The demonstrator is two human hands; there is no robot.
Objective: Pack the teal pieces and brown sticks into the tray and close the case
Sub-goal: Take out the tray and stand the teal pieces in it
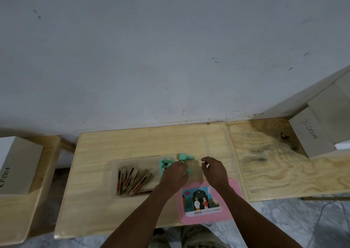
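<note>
Left hand [174, 174] pinching at the teal pieces [186, 156]; right hand [214, 170] loosely curled, holding nothing.
I see loose pieces just beyond my fingertips, nearer my left; the tray [111, 172] runs leftward, brown sticks [132, 179] inside. Pink case [227, 191] by my right wrist, wooden surface [94, 200], grey wall [170, 58].

I have bare table [132, 143] along the far edge, between the tray [111, 174] and the wall [170, 58], and near-left of the pink case [233, 189]. Brown sticks [132, 179] fill the tray's left part. Teal pieces [166, 164] crowd its right end, with more just beyond. The left hand [173, 175] covers that end and the right hand [215, 172] hangs over the case's far edge. A left box [19, 164] and a right box [312, 134] stand well apart.
</note>
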